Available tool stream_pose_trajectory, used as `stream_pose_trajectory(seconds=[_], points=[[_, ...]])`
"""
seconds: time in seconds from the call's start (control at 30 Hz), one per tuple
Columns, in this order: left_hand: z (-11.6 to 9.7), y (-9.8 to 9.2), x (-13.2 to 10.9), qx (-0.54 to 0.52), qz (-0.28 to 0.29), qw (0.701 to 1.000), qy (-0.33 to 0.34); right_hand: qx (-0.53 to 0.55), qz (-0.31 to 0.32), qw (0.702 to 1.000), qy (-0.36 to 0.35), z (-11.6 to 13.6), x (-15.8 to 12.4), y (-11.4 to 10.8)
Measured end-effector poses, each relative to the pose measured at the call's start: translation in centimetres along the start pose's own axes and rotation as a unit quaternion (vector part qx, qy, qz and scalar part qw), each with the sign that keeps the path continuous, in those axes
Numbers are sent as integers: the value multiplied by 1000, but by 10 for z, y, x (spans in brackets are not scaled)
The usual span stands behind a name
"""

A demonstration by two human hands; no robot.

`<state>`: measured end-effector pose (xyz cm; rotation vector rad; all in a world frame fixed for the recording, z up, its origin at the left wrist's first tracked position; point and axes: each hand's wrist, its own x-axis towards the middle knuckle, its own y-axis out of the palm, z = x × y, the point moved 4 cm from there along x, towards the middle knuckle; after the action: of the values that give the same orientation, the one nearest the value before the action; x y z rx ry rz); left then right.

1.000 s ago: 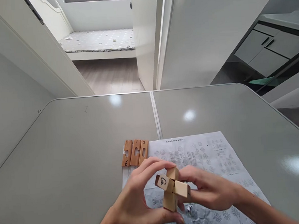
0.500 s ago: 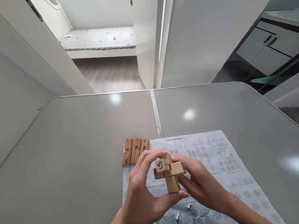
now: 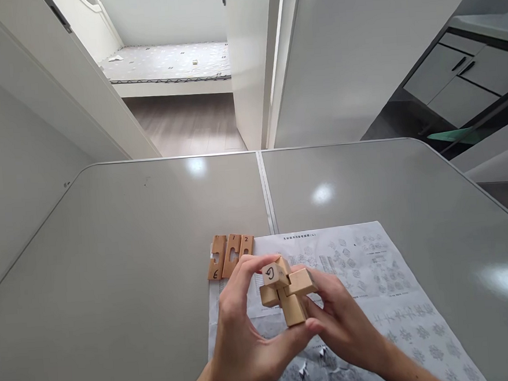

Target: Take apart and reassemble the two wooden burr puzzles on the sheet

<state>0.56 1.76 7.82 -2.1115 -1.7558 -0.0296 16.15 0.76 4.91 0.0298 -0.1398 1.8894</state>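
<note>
Both hands hold a wooden interlocking puzzle (image 3: pixel 293 308) made of crossed notched blocks, above a printed sheet. One block end facing me bears a handwritten mark. My left hand (image 3: pixel 251 336) grips it between the fingers at the top and the thumb at the bottom. My right hand (image 3: pixel 343 315) closes on it from the right, its fingertips partly hidden behind the blocks. Beyond the left fingers, several loose notched wooden pieces (image 3: pixel 216 257) with handwritten numbers lie side by side at the sheet's upper left corner.
The creased instruction sheet (image 3: pixel 400 285), printed with small diagrams, lies on a grey table (image 3: pixel 113 293) and has torn spots near its lower part. A seam strip (image 3: pixel 266 192) crosses the table. Past its far edge are an open door (image 3: pixel 251 57) and a bed (image 3: pixel 171 63).
The wooden puzzle has tilted slightly in my hands, showing more of the left block's end. My right forearm has shifted a little left. The loose pieces stay put.
</note>
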Motion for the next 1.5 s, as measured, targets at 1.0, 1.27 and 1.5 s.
stream_pose_trajectory(seconds=[1.0, 1.27, 1.5], points=[[6, -1, 3, 26, 38, 996, -73, -337, -99, 924, -152, 7, -4, -7], [17, 1, -2, 14, 54, 995, -85, -296, -95, 941, -131, 3, -4, -8], [25, -7, -4, -57, 69, 990, -106, -73, -8, 997, 36, 8, -3, -15]])
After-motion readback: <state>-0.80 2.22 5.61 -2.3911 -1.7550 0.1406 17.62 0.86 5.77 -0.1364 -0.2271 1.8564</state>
